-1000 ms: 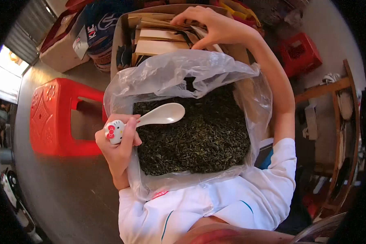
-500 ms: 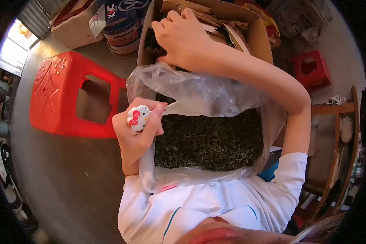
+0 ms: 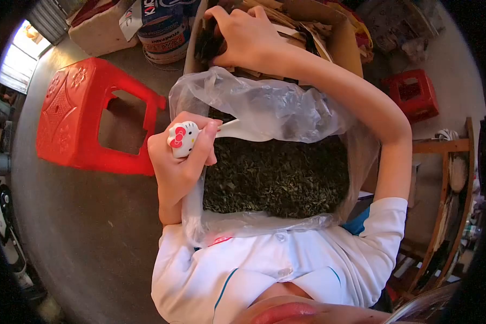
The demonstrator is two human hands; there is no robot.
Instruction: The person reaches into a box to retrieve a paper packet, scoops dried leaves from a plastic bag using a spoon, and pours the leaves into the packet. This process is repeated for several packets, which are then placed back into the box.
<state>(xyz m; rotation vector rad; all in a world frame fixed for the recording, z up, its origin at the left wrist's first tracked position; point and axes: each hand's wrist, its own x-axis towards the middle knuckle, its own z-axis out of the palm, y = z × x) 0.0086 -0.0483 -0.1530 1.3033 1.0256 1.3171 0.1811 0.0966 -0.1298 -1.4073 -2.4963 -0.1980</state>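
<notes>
My left hand (image 3: pixel 181 162) is closed round the handle of a white spoon (image 3: pixel 245 129), whose end is a white cat head with a red bow. The spoon's broad blade lies over dark dried leaves (image 3: pixel 275 181) in a clear plastic bag (image 3: pixel 275 102), partly behind the bag's raised film. My right hand (image 3: pixel 248 40) reaches across the bag into a cardboard box (image 3: pixel 346 46). Its fingers are spread, with thumb and forefinger on either side of a dark thing (image 3: pixel 206 43) in the box's left corner. Some fingertips are hidden there.
Brown flat scraps (image 3: pixel 302 35) fill the box. A red plastic stool (image 3: pixel 73 116) stands left, with a paint bucket (image 3: pixel 164 40) beyond it. Another red stool (image 3: pixel 410 94) and a wooden rack (image 3: pixel 451 146) are to the right.
My right hand has shifted forward, and its fingers have spread apart from a more curled pose. My left hand still holds the spoon in nearly the same place. The view has tilted slightly.
</notes>
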